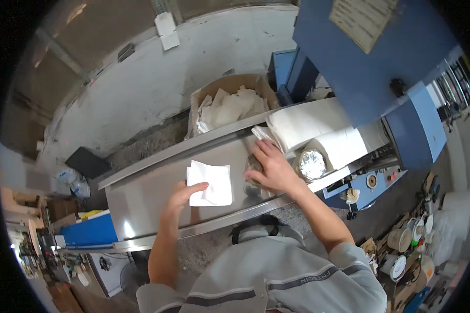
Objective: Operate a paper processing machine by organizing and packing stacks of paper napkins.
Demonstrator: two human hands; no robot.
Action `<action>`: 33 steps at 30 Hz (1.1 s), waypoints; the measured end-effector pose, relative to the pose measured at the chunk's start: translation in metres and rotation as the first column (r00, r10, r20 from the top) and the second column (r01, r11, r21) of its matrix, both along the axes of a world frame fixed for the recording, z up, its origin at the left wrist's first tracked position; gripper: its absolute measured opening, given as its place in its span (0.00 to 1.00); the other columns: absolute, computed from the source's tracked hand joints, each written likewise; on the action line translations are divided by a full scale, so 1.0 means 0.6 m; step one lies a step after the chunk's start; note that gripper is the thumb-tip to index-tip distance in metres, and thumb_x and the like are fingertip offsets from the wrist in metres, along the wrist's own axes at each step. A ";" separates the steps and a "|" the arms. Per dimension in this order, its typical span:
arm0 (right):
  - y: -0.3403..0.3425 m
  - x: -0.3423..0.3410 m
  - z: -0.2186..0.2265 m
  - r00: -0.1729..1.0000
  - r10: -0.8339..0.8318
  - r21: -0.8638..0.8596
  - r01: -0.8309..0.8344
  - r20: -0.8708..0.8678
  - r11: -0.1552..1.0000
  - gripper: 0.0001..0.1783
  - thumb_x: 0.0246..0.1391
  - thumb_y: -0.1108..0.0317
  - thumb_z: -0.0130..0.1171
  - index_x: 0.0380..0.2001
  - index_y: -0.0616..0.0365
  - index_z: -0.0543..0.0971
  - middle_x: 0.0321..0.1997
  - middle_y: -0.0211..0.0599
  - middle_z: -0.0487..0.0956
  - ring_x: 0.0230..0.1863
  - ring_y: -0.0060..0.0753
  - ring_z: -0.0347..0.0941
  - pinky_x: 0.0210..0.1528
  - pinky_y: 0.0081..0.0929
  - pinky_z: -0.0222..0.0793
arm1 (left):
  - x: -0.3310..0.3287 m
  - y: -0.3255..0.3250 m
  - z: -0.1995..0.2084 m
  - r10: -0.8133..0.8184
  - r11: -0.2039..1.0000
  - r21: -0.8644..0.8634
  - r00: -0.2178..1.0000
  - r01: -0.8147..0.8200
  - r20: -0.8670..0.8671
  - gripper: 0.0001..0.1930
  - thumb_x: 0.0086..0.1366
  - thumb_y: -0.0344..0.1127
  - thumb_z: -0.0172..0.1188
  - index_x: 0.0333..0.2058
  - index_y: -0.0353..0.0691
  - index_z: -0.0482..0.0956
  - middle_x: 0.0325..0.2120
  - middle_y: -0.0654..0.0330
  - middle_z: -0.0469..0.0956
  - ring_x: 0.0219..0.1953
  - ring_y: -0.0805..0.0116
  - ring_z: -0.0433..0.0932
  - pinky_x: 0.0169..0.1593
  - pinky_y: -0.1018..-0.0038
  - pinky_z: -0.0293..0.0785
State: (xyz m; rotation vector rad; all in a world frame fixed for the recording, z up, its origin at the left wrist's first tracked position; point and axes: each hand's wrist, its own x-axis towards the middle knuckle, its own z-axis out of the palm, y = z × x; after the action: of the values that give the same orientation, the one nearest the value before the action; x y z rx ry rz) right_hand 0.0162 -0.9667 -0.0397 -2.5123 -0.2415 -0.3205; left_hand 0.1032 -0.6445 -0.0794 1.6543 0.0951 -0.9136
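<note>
My left hand (181, 196) grips a small stack of square white paper napkins (217, 189), thumb on top and fingers hidden underneath. The stack is held above a long metal trough (146, 190). To its right, my right hand (274, 168) rests over clear plastic bags (251, 166) in the trough, thumb and fingers apart. Part of the plastic lies hidden under that palm. Beyond the right fingers, long rows of folded white napkins (309, 122) lie in the trough. A round, shiny silver object (312, 164) sits beside them, close to my right wrist.
Behind the trough stands a cardboard box (197, 104) filled with crumpled white paper. A blue machine (371, 62) rises over the trough's right end. The trough has raised metal edges (193, 142). Shelves of clutter stand at lower right; a blue panel (90, 231) is at left.
</note>
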 end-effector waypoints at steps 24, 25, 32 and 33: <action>-0.043 0.055 -0.012 0.952 0.014 0.214 0.054 -0.306 0.975 0.26 0.63 0.50 0.51 0.46 0.64 0.81 0.52 0.52 0.79 0.53 0.54 0.75 0.56 0.40 0.70 | 0.042 -0.150 -0.013 0.360 0.931 -0.068 0.864 -0.360 0.351 0.42 0.48 0.44 0.76 0.53 0.23 0.64 0.47 0.43 0.75 0.47 0.59 0.77 0.51 0.67 0.73; -0.019 0.058 -0.006 0.975 -0.009 0.112 0.035 -0.222 0.993 0.23 0.63 0.52 0.51 0.39 0.61 0.84 0.51 0.52 0.79 0.52 0.53 0.76 0.55 0.43 0.70 | 0.042 -0.142 -0.019 0.361 0.931 -0.085 0.864 -0.354 0.351 0.42 0.48 0.44 0.76 0.53 0.23 0.64 0.47 0.44 0.75 0.47 0.59 0.77 0.51 0.67 0.73; -0.001 0.121 0.018 0.701 0.086 -0.072 -0.194 -0.708 0.978 0.45 0.57 0.27 0.39 0.47 0.61 0.81 0.51 0.59 0.78 0.55 0.57 0.74 0.58 0.44 0.67 | 0.043 -0.120 -0.038 0.362 0.928 -0.212 0.873 -0.306 0.326 0.41 0.50 0.42 0.74 0.55 0.24 0.64 0.48 0.47 0.74 0.49 0.59 0.76 0.53 0.68 0.71; -0.011 0.123 0.009 0.701 0.078 -0.077 -0.188 -0.709 0.979 0.45 0.57 0.27 0.39 0.47 0.61 0.81 0.51 0.59 0.78 0.55 0.57 0.74 0.58 0.44 0.67 | 0.043 -0.117 -0.041 0.359 0.929 -0.217 0.876 -0.301 0.323 0.41 0.50 0.42 0.74 0.55 0.24 0.64 0.48 0.47 0.74 0.49 0.59 0.76 0.53 0.68 0.71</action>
State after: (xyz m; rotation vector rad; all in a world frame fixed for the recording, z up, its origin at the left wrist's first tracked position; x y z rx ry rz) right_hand 0.0898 -0.9733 -0.0344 -2.5323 -0.1326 0.7525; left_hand 0.1289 -0.7146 -0.1040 1.5657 0.0510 -0.3406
